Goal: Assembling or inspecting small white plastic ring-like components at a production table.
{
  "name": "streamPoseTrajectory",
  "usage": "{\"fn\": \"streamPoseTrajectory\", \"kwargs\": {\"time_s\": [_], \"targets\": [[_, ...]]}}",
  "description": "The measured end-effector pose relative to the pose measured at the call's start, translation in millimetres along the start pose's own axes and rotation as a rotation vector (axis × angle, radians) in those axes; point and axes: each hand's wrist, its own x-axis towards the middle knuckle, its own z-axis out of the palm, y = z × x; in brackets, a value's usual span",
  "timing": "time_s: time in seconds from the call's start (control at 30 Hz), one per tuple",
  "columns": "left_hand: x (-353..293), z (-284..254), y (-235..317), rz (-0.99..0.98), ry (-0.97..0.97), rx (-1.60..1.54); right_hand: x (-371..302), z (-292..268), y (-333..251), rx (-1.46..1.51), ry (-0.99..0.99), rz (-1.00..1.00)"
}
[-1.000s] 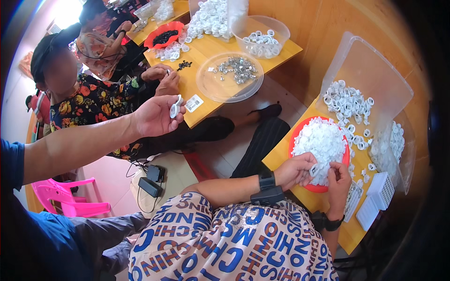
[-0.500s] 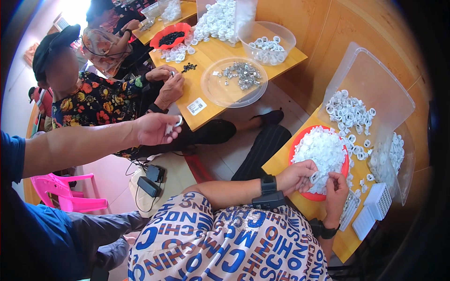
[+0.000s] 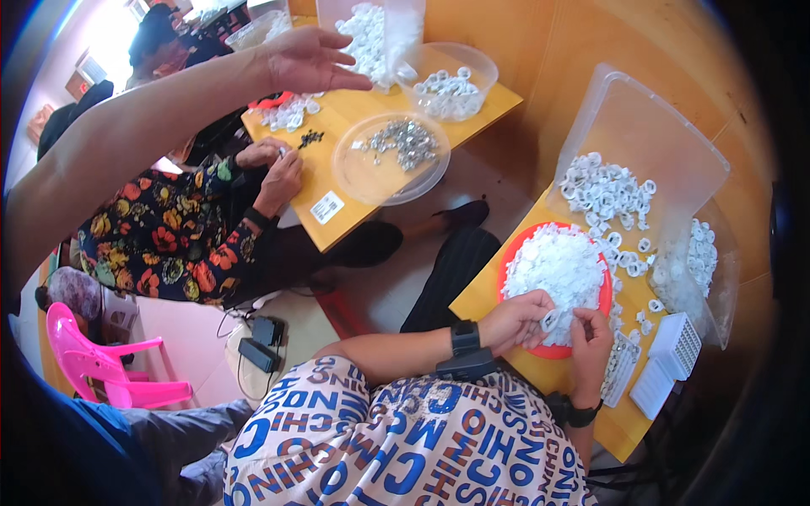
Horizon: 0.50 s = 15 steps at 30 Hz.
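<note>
From my station I see a pink plastic armchair [image 3: 148, 393] at left and, nearer the middle, two black power adapters [image 3: 258, 355]. A co-worker in a floral shirt [image 3: 160, 244] sits at the neighbouring yellow table [image 3: 346, 103], where a clear round lid [image 3: 371, 185] bears silvery metal parts [image 3: 407, 142] near a white label [image 3: 326, 207].

Across the pale garment [image 3: 413, 443] over your lap run large capital letters [image 3: 405, 474] in blue and rusty brown, set in slanting rows. On the neighbouring yellow-brown table [image 3: 314, 169], near its corner, you can see a white label [image 3: 327, 207] whose dark print is too small to make out.
</note>
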Motion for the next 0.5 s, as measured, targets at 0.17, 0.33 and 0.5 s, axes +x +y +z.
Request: {"fn": "streamPoseTrajectory", "kwargs": {"time_s": [0.17,0.33,0.5], "targets": [[-1,5,1,-0.017,-0.007,-0.04,0,-4,7,-0.061,0.004,-0.021],[0,5,0,-0.04,-0.006,-0.031,-3,-7,3,-0.035,-0.001,0.004],[1,4,-1,-0.042,-0.014,-0.04,-4,-7,7,-0.014,0.01,-0.001]]}}
